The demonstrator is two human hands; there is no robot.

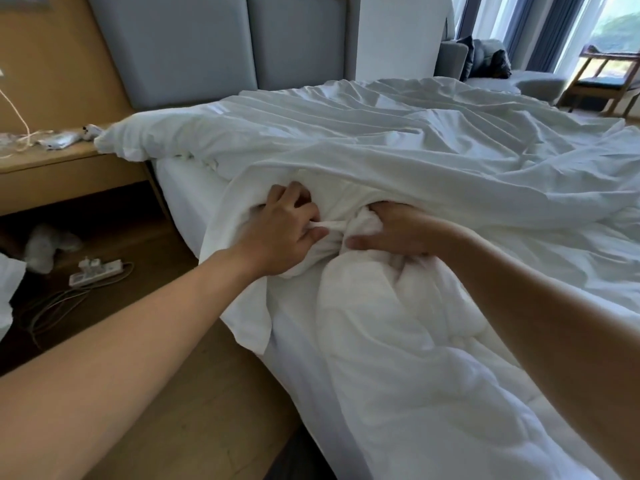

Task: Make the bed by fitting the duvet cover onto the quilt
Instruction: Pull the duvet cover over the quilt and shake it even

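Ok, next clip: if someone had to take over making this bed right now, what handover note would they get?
Left hand: pinches a small tie or fold of the cover at its open edge.
Right hand: grips a bunched end of the quilt right beside it.
Cover lies spread and wrinkled over the bed up to the headboard. Quilt lies bunched along the near side, mostly outside the cover.
Done: one quilt end brought to the cover's opening.
Left: work the rest of the quilt inside, shake flat, straighten. Whether a tie is being fastened is unclear.

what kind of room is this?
Likely a hotel bedroom: a bed with a padded headboard, a built-in bedside shelf, and a sofa by the curtained window.
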